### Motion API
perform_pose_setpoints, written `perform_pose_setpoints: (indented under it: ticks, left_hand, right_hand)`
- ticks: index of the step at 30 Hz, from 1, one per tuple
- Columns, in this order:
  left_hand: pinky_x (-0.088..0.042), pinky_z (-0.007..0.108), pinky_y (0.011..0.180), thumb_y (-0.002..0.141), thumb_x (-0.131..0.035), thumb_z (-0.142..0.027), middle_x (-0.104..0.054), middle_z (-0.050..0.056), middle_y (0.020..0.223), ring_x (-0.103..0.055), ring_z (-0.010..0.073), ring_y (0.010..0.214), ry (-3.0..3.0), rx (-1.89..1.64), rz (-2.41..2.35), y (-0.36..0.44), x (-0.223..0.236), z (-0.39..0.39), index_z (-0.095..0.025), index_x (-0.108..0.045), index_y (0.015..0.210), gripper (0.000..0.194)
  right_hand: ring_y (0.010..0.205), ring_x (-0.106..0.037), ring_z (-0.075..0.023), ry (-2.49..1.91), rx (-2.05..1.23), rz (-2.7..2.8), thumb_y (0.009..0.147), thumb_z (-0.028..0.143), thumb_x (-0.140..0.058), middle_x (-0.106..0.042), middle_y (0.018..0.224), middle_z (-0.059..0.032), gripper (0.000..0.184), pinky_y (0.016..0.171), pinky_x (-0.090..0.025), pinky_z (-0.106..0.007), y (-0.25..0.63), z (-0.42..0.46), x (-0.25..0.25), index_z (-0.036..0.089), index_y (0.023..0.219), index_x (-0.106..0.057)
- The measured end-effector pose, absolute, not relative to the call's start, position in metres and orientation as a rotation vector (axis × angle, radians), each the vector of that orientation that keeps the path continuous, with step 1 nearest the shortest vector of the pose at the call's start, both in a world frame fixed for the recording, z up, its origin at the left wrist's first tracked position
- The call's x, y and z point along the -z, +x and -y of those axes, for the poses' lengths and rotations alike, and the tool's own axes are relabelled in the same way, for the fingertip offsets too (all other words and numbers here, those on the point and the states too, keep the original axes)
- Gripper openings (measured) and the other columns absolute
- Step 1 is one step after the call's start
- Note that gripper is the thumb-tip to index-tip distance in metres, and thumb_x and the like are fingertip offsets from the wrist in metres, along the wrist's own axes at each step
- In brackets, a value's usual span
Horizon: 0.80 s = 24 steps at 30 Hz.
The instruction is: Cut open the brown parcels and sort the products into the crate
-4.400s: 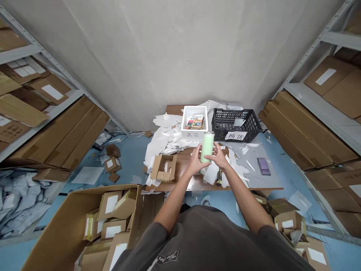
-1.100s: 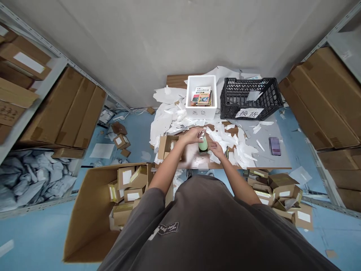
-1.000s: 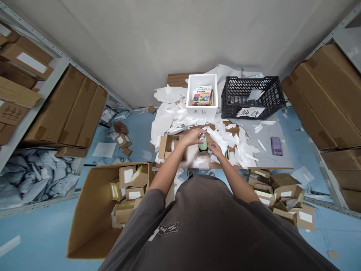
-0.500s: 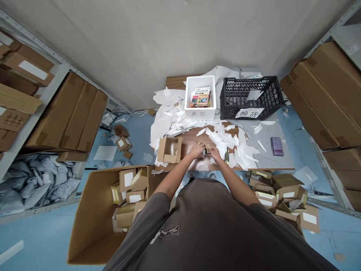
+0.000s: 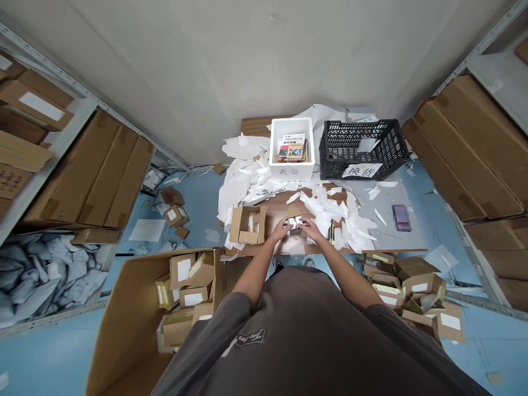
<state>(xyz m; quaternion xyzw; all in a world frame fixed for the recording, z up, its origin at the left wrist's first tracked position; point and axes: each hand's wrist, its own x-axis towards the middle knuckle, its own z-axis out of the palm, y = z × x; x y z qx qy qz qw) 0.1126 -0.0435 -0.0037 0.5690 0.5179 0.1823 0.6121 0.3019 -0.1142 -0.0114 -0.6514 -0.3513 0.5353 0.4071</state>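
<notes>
Wears a dark gray shirt (image 5: 305, 330) of soft, matte cloth. Has the left hand (image 5: 281, 228) and the right hand (image 5: 312, 229) curled inward, pinching a small boxy item (image 5: 295, 222) between their fingers near the front edge of a wood-grain table (image 5: 276, 205). Holds the item between the two hands, touching both. Shows its pale, green-marked upper face to the camera; cannot tell its long axis, foreshortened from above and partly covered. Left of the hands, has a stiff, open brown cardboard box (image 5: 248, 237); right, a slim black-and-yellow cutter (image 5: 332, 232). Farther off, shows torn, crumpled white paper (image 5: 319, 206), then a smooth white bin (image 5: 291, 172) with books (image 5: 294, 149) and a latticed black plastic crate (image 5: 333, 159), before a gray wall (image 5: 264, 66).
</notes>
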Motion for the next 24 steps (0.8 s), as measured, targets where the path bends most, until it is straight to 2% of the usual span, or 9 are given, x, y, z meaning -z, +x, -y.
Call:
perform_pose_setpoints:
  ticks: [3,7,11,15,19,24]
  left_hand:
    - [-0.052,0.047,0.112,0.082,-0.079,-0.029,-0.067,0.014,0.143,-0.063,0.0278,0.130,1.273,-0.536,-1.115,0.111,0.010,0.044,-0.019,-0.065,0.135,0.056]
    - [-0.047,0.049,0.118,0.076,-0.081,-0.024,-0.058,0.015,0.153,-0.051,0.0337,0.148,1.386,-0.519,-1.015,0.095,0.009,0.045,-0.020,-0.069,0.126,0.051]
    - [-0.042,0.050,0.123,0.075,-0.085,-0.027,-0.046,0.015,0.168,-0.036,0.0361,0.160,1.538,-0.445,-0.959,0.085,0.007,0.048,-0.023,-0.070,0.128,0.055]
    - [-0.038,0.050,0.126,0.082,-0.082,-0.032,-0.047,0.016,0.169,-0.038,0.0354,0.161,1.629,-0.442,-0.981,0.091,0.008,0.049,-0.022,-0.072,0.126,0.046]
    - [-0.037,0.049,0.127,0.085,-0.081,-0.031,-0.049,0.015,0.168,-0.041,0.0351,0.160,1.672,-0.433,-0.984,0.095,0.009,0.047,-0.022,-0.074,0.121,0.038]
    - [-0.041,0.050,0.126,0.082,-0.086,-0.032,-0.044,0.013,0.171,-0.043,0.0354,0.159,1.686,-0.443,-0.968,0.092,0.014,0.051,-0.025,-0.073,0.123,0.043]
  right_hand:
    - [0.125,-0.066,-0.0313,-1.645,-1.296,1.041,0.072,0.050,-0.080,-0.076,0.122,-0.0075,0.038,0.118,-0.046,-0.051,0.304,0.117,0.014,0.026,0.101,-0.073]
    - [0.136,-0.061,-0.0336,-1.603,-1.155,1.005,0.073,0.045,-0.078,-0.070,0.138,-0.0106,0.043,0.111,-0.052,-0.051,0.314,0.128,0.019,0.027,0.110,-0.068]
    - [0.141,-0.056,-0.0337,-1.581,-1.123,1.199,0.075,0.041,-0.076,-0.064,0.146,-0.0093,0.047,0.108,-0.053,-0.052,0.324,0.134,0.021,0.029,0.120,-0.068]
    - [0.142,-0.055,-0.0342,-1.606,-1.050,1.356,0.083,0.038,-0.072,-0.062,0.148,-0.0118,0.036,0.104,-0.055,-0.050,0.326,0.125,0.024,0.027,0.117,-0.073]
    - [0.144,-0.055,-0.0339,-1.615,-1.003,1.451,0.086,0.034,-0.073,-0.064,0.147,-0.0118,0.028,0.115,-0.048,-0.053,0.326,0.116,0.030,0.027,0.113,-0.076]
    - [0.144,-0.057,-0.0355,-1.637,-1.021,1.515,0.085,0.030,-0.074,-0.068,0.141,-0.0128,0.032,0.122,-0.042,-0.056,0.324,0.119,0.034,0.026,0.116,-0.079]
